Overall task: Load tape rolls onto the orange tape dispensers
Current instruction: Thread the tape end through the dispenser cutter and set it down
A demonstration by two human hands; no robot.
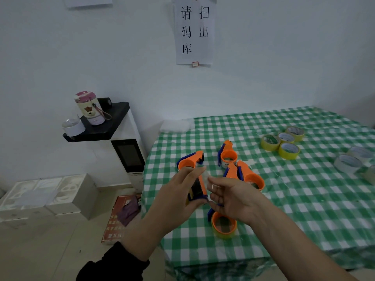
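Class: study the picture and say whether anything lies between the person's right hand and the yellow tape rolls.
Yes. Two orange dispensers lie on the checked cloth just beyond the right hand, on the line to the yellow tape rolls. Reaching over them looks possible.

**Orange and blue on green-and-white gingham**

Your tablecloth is checked green and white. The tape dispensers lying on it are orange with blue handles, and the held dispenser matches them – orange along its toothed edge, blue at its base. To your right sit four yellow tape rolls, with clear tape rolls beyond them looking whitish. On your left, a black shelf carries a cream bottle with a pink lid and a brown bear print. The wall sign is white with black characters – your sleeve is black.
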